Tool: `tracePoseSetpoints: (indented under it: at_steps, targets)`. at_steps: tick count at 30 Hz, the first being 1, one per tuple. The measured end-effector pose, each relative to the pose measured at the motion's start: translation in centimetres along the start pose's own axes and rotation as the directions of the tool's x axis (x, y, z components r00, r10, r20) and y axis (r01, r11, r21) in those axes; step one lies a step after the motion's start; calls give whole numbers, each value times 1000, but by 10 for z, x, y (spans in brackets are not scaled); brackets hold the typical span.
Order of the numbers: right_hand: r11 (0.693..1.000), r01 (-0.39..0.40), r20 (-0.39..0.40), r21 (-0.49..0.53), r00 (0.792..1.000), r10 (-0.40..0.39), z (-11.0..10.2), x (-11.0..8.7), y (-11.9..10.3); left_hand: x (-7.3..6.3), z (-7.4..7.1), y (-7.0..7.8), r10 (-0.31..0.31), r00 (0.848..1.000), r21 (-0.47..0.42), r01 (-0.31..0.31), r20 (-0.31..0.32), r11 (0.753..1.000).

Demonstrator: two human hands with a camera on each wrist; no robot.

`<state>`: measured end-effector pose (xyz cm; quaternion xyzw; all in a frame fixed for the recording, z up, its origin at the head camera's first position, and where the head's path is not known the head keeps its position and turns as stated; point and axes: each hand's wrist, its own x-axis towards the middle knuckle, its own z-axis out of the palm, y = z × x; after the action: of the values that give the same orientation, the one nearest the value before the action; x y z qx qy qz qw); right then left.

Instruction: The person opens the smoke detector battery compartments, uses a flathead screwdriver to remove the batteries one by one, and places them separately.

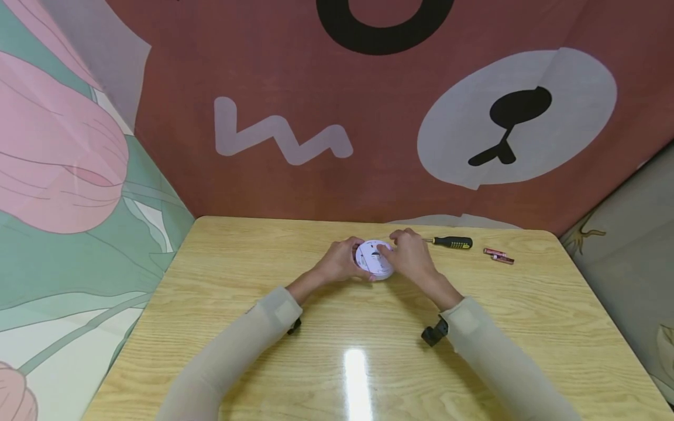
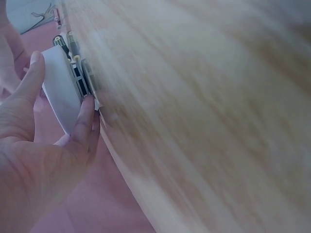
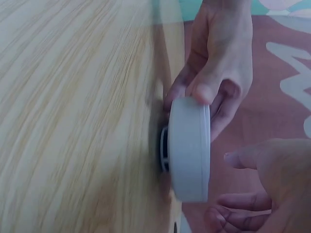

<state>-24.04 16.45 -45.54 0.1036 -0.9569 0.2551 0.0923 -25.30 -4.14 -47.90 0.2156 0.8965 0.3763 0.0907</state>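
A round white smoke detector [image 1: 375,261] lies label side up near the far side of the wooden table. Its slotted underside faces the tabletop in the right wrist view, where the white side wall of the smoke detector [image 3: 188,150] shows. My left hand [image 1: 341,261] grips its rim from the left, thumb on the near edge and fingers round the far side. Over its right part is my right hand [image 1: 412,254], thumb above the labelled face. From the right wrist, the thumb and loosely bent fingers of the right hand [image 3: 272,184] appear apart from the housing.
A screwdriver [image 1: 453,242] with a black and yellow handle lies just right of my right hand. Farther right are two small red batteries [image 1: 499,256]. A printed cloth [image 1: 295,187] hangs behind the far edge of the table [image 1: 253,351].
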Motion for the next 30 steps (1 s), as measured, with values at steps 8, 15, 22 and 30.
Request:
tracePoseSetpoints:
  at_steps: [8, 15, 22, 30]
  targets:
    - [996, -67, 122, 67, 991, 58, -5, -5, 21, -1, 0, 0, -1, 1000, -59, 0, -10, 998]
    - [984, -122, 192, 133, 977, 95, -5, -9, 22, 0, 1, -2, -21, 999, -173, 15, -31, 985]
    - [948, -205, 267, 242, 954, 138, -4, -13, 22, 0, 0, -2, -30, 999, -286, 16, -44, 958]
    - [938, -210, 276, 275, 952, 132, 0, -15, 23, 3, 3, -5, -59, 997, -308, 41, -50, 951]
